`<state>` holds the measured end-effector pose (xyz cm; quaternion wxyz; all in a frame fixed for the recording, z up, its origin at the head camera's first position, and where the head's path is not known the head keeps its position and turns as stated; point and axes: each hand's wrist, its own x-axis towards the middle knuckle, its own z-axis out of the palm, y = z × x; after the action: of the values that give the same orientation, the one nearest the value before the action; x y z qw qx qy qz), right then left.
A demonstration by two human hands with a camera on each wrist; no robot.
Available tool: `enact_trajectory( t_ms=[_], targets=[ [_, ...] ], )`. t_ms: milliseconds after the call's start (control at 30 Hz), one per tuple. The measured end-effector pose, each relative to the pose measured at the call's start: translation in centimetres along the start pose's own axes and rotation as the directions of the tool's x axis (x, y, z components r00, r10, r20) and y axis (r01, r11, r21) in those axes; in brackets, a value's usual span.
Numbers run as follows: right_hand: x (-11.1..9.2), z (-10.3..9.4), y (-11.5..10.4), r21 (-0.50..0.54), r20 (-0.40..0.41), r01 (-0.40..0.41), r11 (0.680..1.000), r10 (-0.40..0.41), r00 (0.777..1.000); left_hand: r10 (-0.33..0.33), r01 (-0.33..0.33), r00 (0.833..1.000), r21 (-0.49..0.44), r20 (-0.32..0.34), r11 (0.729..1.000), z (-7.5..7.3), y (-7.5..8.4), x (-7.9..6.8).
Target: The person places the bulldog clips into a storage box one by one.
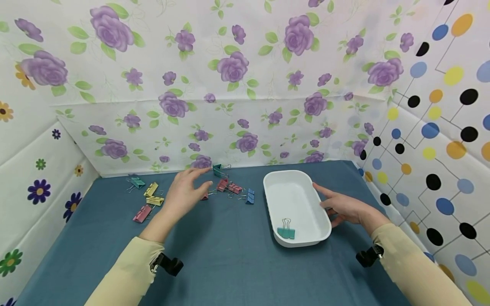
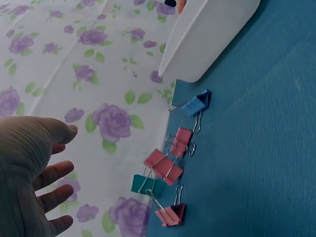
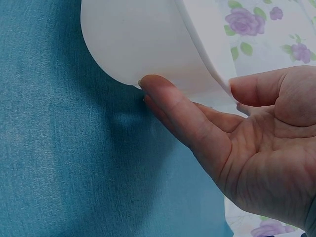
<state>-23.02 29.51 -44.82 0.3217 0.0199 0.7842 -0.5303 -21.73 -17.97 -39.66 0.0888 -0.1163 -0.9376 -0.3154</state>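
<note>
My left hand (image 1: 183,193) is held over the far part of the table with its fingers spread and nothing in them. Just beyond its fingertips lie binder clips: a teal one (image 1: 220,171), two red ones (image 1: 234,188) and a pink one (image 2: 170,215), which the hand partly covers in the head view. A blue binder clip (image 1: 250,196) lies right of these. My right hand (image 1: 348,207) holds the right side of a white tray (image 1: 294,187), fingers at the rim and a digit low against the outer wall. Inside the tray's near end sits a teal binder clip (image 1: 286,233).
Left of my left hand lie more clips: a teal clip (image 1: 136,182), two yellow clips (image 1: 155,201) and a pink clip (image 1: 142,213). A blue cloth (image 1: 229,263) covers the table. Flowered sheeting (image 1: 245,106) stands behind, and a dotted sheet (image 1: 440,170) at the right.
</note>
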Motion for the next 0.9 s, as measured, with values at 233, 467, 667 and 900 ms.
enact_trajectory(
  t_ms=[233, 467, 667, 900],
  targets=[
    [0.2, -0.1, 0.2, 0.001, 0.0, -0.002, 1.0, 0.002, 1.0, -0.029, 0.028, 0.999, 0.034, 0.025, 0.999, 0.0, -1.0, 0.5],
    [0.2, -0.1, 0.2, 0.0, -0.001, -0.001, 1.0, 0.001, 1.0, -0.054, 0.051, 0.998, 0.067, 0.04, 0.996, 0.2, -1.8, 1.0],
    [0.2, 0.0, 0.2, -0.002, -0.002, 0.002, 1.0, -0.002, 1.0, -0.065, 0.06, 0.997, 0.098, 0.051, 0.993, 0.5, -2.2, 1.4],
    [0.1, -0.1, 0.2, 0.0, -0.004, 0.003, 1.0, -0.003, 1.0, -0.094, 0.084, 0.993, 0.14, 0.065, 0.987, 1.0, -2.7, 1.8]
  ],
)
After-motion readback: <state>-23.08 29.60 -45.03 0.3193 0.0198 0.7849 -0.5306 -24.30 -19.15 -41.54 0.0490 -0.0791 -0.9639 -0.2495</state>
